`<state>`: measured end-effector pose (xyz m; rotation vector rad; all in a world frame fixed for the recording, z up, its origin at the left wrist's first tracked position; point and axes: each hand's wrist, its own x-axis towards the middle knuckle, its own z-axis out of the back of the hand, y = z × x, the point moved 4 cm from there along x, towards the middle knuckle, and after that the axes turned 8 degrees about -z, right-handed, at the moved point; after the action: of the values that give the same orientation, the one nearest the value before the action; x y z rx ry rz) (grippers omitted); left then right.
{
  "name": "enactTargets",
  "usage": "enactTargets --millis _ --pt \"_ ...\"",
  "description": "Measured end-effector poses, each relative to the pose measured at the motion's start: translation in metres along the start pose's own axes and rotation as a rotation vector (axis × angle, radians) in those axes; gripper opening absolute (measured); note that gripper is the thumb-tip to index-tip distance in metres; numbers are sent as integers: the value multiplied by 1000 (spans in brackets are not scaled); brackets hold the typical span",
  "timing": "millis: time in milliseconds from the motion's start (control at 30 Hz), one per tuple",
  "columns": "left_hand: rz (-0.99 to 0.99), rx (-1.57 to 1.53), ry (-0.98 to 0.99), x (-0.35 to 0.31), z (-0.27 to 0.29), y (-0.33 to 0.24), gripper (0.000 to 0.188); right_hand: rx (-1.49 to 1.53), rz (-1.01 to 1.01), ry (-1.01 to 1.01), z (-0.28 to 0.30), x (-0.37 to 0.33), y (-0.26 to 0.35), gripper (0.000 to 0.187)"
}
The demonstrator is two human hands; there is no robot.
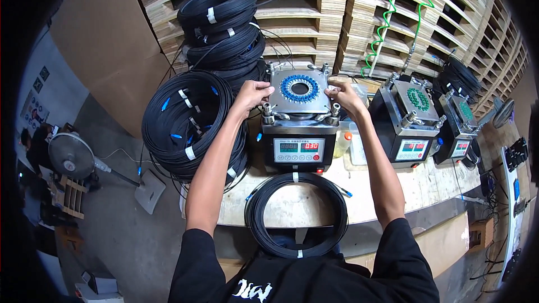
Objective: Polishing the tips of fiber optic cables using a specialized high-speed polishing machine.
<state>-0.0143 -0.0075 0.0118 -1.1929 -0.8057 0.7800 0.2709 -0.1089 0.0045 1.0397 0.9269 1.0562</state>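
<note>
My left hand [251,96] pinches the left edge of a square metal plate [321,106]. My right hand [347,99] has its fingers closed on the opposite edge. Set in the plate is a ring of blue connectors [284,87] around a dark round hole. The plate lies level on top of a black polishing machine [268,151], between metal corner clamps. On the machine's front, a control panel [299,150] shows lit red digits. In front of it, a coil of black cable [256,216] with white ties hangs partly over the table's front edge.
Large black cable coils [150,115] with blue connectors are stacked at left. Two similar machines [387,129] with green connector rings stand at right. A bottle with an orange cap [348,136] sits beside my machine. Wooden pallets [292,3] rise behind; a fan [70,154] stands at left.
</note>
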Motion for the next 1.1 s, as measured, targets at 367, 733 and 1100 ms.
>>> enactTargets --millis 367,733,1100 --pt "-399 341 -369 -52 -2 -3 31 -31 62 -70 -2 -38 -6 45" --pt "-348 608 -110 -250 -41 79 22 -412 -53 82 14 -208 -187 21" --pt "101 362 152 -259 -10 166 19 22 -213 55 11 -229 -185 20"
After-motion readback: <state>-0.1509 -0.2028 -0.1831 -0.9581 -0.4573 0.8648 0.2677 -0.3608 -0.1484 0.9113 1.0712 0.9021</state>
